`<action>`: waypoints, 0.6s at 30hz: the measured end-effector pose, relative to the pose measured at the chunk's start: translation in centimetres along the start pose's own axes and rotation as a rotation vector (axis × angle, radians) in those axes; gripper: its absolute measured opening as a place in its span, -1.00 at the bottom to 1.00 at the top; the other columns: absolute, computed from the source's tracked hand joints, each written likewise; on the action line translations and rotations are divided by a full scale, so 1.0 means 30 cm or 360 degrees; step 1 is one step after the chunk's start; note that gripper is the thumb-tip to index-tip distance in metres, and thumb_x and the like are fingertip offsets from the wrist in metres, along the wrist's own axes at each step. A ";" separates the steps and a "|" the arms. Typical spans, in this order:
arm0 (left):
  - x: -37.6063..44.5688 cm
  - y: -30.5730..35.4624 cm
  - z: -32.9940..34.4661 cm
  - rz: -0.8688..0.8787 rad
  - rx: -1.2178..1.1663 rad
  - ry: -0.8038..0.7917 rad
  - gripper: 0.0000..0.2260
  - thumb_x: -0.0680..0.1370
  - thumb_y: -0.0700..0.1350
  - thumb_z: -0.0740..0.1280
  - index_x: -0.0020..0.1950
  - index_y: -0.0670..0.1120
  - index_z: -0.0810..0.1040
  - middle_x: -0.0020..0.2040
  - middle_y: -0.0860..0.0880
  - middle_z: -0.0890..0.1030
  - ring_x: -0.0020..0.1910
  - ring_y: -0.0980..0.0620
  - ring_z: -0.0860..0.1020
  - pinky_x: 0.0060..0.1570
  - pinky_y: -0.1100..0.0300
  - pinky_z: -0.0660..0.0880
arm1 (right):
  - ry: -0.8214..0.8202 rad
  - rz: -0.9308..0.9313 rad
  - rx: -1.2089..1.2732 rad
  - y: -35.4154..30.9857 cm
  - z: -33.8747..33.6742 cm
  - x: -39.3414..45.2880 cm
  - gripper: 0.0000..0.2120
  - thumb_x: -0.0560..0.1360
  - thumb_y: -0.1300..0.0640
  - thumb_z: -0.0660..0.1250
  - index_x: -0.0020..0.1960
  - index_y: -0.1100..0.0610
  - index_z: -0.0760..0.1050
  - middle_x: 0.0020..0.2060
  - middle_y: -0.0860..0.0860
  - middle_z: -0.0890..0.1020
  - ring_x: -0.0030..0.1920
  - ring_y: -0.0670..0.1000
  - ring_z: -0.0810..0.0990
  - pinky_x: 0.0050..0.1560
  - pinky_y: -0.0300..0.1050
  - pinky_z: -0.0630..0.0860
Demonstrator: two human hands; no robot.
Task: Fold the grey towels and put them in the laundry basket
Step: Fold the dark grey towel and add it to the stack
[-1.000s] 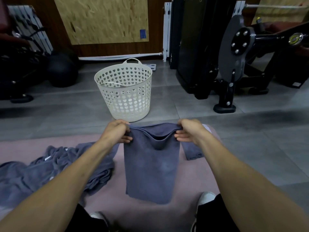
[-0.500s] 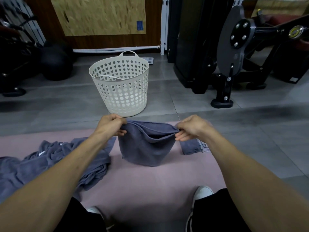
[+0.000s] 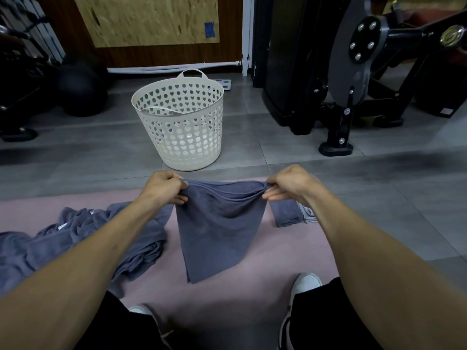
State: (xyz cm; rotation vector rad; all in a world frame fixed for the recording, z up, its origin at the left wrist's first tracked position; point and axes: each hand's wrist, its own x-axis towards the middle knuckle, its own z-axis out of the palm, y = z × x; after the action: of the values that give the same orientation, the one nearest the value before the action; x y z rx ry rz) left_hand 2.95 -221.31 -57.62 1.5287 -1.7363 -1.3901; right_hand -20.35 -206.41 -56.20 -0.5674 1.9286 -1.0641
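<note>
Since half a second ago the grey towel (image 3: 219, 231) has dropped back open, so it hangs longer again instead of bunched up short, and the hands sit a bit wider apart. It's folded double, top edges held level, tapering to a point just above the pink mat (image 3: 273, 251). The left hand (image 3: 161, 188) has its fingers (image 3: 180, 198) curled tight, pinching the left top corner; the right hand (image 3: 290, 184) does the same on the right corner, fingers closed on the cloth. A heap of unfolded grey towels (image 3: 83, 238) lies on the mat to the left, a small folded towel (image 3: 286, 213) to the right. The white laundry basket (image 3: 182, 122) stands on the floor just beyond the mat's far edge.
</note>
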 end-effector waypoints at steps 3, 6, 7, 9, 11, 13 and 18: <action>0.000 0.009 0.001 0.0017 -0.0061 -0.0017 -0.85 0.54 -0.29 0.31 -0.21 -0.11 0.46 -0.31 -0.11 0.54 -0.48 0.00 0.58 -0.41 0.24 0.58 | -0.0002 -0.0055 -0.0086 0.002 -0.010 -0.004 -0.73 0.42 0.18 0.50 -0.04 0.38 0.58 -0.27 0.26 0.68 -0.26 0.10 0.71 -0.20 -0.13 0.66; -0.003 0.012 0.006 0.0046 -0.0035 -0.0028 -0.84 0.55 -0.28 0.31 -0.21 -0.11 0.47 -0.32 -0.12 0.55 -0.50 0.03 0.58 -0.40 0.23 0.58 | 0.0088 -0.0028 -0.0279 0.005 -0.008 0.006 -0.83 0.42 0.29 0.44 -0.05 0.38 0.60 -0.32 0.25 0.68 -0.34 0.08 0.68 -0.21 -0.12 0.66; -0.004 0.007 0.010 0.0075 0.0016 -0.0052 -0.84 0.55 -0.28 0.31 -0.22 -0.11 0.46 -0.32 -0.13 0.55 -0.50 0.04 0.58 -0.39 0.22 0.58 | 0.0137 -0.0021 -0.0370 0.003 -0.003 0.002 -0.86 0.42 0.30 0.41 -0.06 0.36 0.60 -0.35 0.23 0.68 -0.33 0.09 0.69 -0.19 -0.10 0.67; -0.014 -0.011 0.018 0.0258 0.0244 -0.0120 -0.83 0.56 -0.28 0.31 -0.20 -0.09 0.46 -0.28 -0.14 0.58 -0.45 0.02 0.60 -0.30 0.14 0.60 | 0.0314 -0.0096 -0.0612 -0.004 0.009 -0.008 -0.92 0.39 0.31 0.34 -0.15 0.26 0.60 -0.41 0.17 0.67 -0.31 0.09 0.70 -0.20 -0.07 0.67; -0.015 -0.026 0.015 0.0616 0.0643 -0.0116 -0.87 0.56 -0.25 0.33 -0.14 -0.06 0.47 -0.25 -0.11 0.61 -0.33 -0.03 0.64 -0.18 0.05 0.62 | 0.0518 -0.0279 -0.0782 -0.014 0.022 -0.015 -0.87 0.35 0.32 0.27 -0.23 0.18 0.58 -0.38 0.14 0.67 -0.29 0.13 0.69 -0.17 -0.02 0.67; -0.012 -0.032 0.003 0.0882 0.0947 -0.0047 -0.93 0.55 -0.20 0.33 -0.04 -0.05 0.48 -0.22 -0.10 0.62 -0.22 -0.09 0.63 -0.12 0.02 0.57 | 0.0671 -0.0397 -0.0748 -0.018 0.021 -0.012 -0.85 0.32 0.29 0.22 -0.26 0.17 0.56 -0.35 0.13 0.65 -0.28 0.15 0.65 -0.14 0.01 0.66; -0.040 -0.025 0.028 0.1130 0.1542 0.0088 -0.92 0.60 -0.12 0.22 0.06 -0.10 0.41 -0.04 -0.18 0.59 -0.07 -0.28 0.55 -0.22 0.05 0.40 | 0.0760 -0.0280 -0.0843 -0.015 0.024 -0.029 -0.85 0.37 0.26 0.19 -0.13 0.24 0.51 -0.29 0.12 0.62 -0.29 0.15 0.62 -0.17 -0.06 0.61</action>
State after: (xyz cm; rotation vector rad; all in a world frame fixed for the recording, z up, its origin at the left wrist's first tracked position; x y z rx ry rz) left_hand 2.95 -219.78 -58.27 1.0535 -2.7144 -0.1192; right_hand -19.27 -206.37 -55.64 -0.8399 2.6538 -0.8369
